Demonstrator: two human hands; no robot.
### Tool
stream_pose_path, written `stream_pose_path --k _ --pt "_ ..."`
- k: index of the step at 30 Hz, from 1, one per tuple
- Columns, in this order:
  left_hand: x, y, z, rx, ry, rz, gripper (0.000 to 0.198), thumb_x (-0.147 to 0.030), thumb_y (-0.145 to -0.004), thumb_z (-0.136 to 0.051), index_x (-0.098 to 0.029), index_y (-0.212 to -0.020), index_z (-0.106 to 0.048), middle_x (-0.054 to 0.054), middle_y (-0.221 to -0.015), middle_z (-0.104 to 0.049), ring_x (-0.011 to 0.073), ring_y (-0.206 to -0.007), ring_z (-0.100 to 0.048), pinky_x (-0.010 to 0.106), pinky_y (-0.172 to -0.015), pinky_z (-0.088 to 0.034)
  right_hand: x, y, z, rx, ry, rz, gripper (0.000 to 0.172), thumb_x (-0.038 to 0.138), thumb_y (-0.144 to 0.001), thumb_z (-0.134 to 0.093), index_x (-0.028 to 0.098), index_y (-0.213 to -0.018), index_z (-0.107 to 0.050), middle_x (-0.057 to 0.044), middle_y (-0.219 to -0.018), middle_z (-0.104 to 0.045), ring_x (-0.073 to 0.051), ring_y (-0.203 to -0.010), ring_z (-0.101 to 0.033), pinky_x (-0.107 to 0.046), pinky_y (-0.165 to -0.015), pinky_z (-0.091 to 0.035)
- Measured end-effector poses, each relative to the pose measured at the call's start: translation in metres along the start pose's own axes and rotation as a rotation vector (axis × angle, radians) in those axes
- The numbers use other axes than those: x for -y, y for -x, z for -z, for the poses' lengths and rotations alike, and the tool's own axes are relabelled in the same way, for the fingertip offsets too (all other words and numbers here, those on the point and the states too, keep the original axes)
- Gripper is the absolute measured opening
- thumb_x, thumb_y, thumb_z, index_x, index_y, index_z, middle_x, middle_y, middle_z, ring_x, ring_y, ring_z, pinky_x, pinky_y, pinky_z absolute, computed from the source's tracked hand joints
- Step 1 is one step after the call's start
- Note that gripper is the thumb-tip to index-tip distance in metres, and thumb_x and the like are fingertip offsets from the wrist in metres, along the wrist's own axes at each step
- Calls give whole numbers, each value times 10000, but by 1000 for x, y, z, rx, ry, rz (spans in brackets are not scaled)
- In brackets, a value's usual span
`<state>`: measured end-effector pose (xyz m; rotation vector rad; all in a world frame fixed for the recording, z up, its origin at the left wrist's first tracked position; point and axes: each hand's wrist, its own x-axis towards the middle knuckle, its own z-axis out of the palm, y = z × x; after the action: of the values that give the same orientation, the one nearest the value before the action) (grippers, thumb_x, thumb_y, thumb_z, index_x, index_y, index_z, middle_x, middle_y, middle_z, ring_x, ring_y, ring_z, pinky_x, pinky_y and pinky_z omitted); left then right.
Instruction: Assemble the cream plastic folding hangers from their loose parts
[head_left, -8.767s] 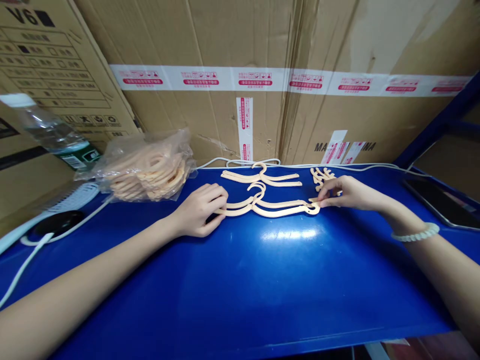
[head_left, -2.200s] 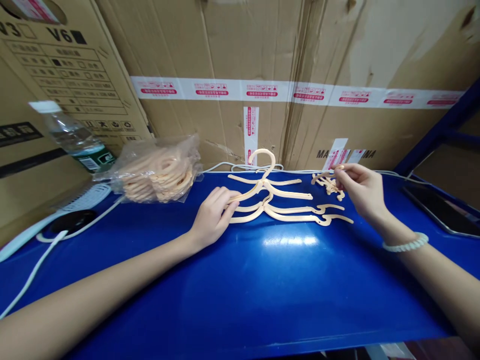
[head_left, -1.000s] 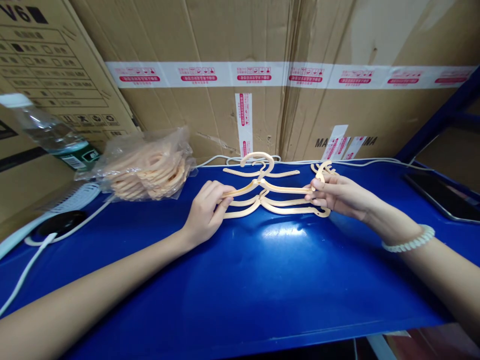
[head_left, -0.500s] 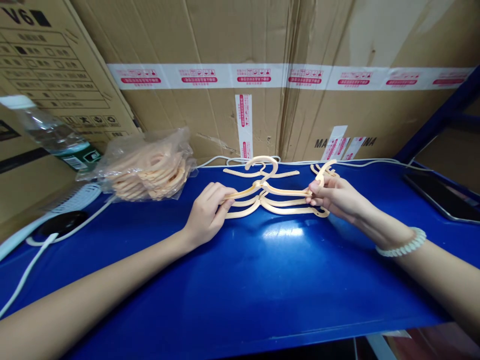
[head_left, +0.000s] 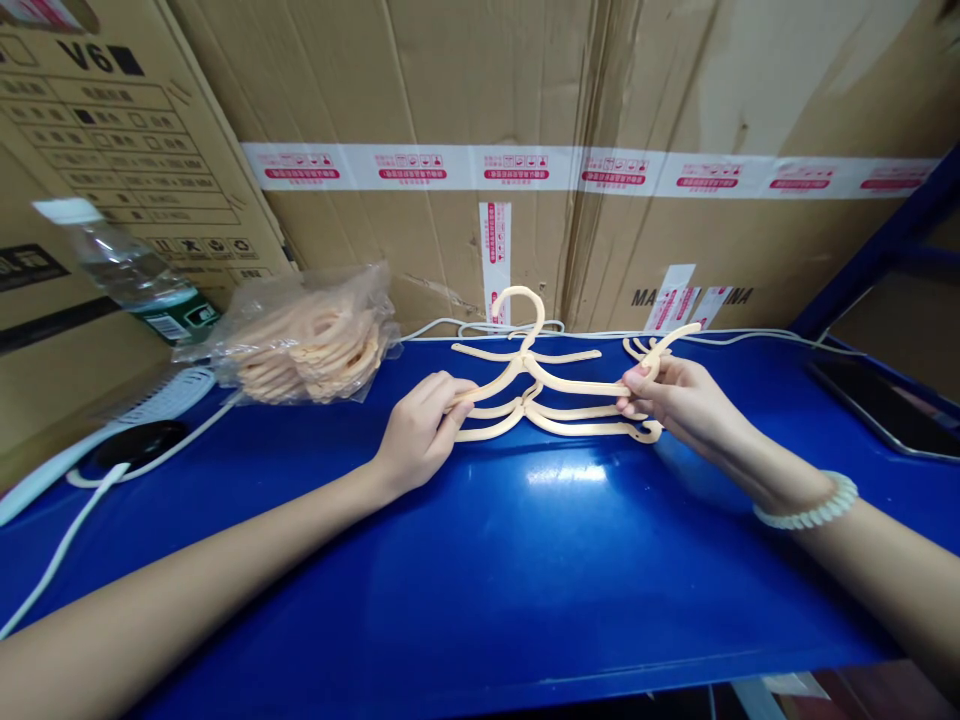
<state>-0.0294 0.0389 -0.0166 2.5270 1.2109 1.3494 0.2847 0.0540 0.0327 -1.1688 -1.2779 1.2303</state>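
Note:
A peach-coloured plastic clothes hanger (head_left: 574,386) is raised a little above the blue tabletop, its hook upward. My left hand (head_left: 421,432) pinches its left arm between thumb and fingers. At its right end, my right hand (head_left: 688,400) grips the other arm together with a curved peach piece (head_left: 679,342) that sticks up past the thumb. Whether that piece is joined to the hanger is hidden by the fingers. More peach hangers (head_left: 577,429) lie just below and behind the held one. Several small curved peach pieces (head_left: 636,347) lie behind my right hand.
A clear bag of peach hanger parts (head_left: 315,340) sits at the back left, near a tilted water bottle (head_left: 142,270) and a pale brush-like object (head_left: 169,398). A white cable (head_left: 735,340) runs along the cardboard (head_left: 420,240). A dark phone-like slab (head_left: 885,410) lies right.
The held hanger has tipped more upright, with its hook higher. Both hands keep their hold. The whole view has shifted slightly.

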Motion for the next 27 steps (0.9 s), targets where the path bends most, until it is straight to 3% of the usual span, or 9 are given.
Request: stream_pose_path --k 5,10,16,22,27 --pt "1 0 0 41 10 51 149 -264 -990 -485 -183 -1065 -585 55 -938 -676 178 -802 -643 290 -726 -479 1 0 -1 -15 -41 79 477 469 -560 -934 202 -732 -578 2 -691 -657 -157 -628 -687 -254 -548 -573" --pt "7 -1 4 141 -75 118 135 -318 -988 -503 -200 -1035 -548 -33 -713 -638 128 -567 -581 238 -562 -385 1 -3 2 5 -42 151 425 465 -636 -894 201 -911 -707 -20 -772 -685 -161 -686 -690 -245 -556 -571" --pt "17 -10 17 165 -196 -21 161 -316 -999 -483 -178 -991 -566 13 -768 -651 169 -648 -570 290 -648 -404 11 -10 18 -7 -51 216 301 475 -695 -851 224 -844 -780 -39 -858 -686 -137 -690 -610 -255 -538 -528" --pt "19 -26 33 351 -115 -210 188 -284 -1006 -486 -153 -946 -606 76 -908 -637 213 -847 -563 348 -779 -413 20 -27 53 20 86 174 243 444 -684 -843 256 -814 -758 -36 -778 -701 -176 -633 -617 -325 -512 -506" --pt "15 -32 45 512 -38 -281 143 -245 -984 -530 -167 -942 -642 56 -885 -648 196 -842 -560 330 -776 -401 26 -31 77 168 267 97 284 449 -657 -859 239 -823 -765 -37 -752 -720 -160 -606 -600 -317 -530 -484"
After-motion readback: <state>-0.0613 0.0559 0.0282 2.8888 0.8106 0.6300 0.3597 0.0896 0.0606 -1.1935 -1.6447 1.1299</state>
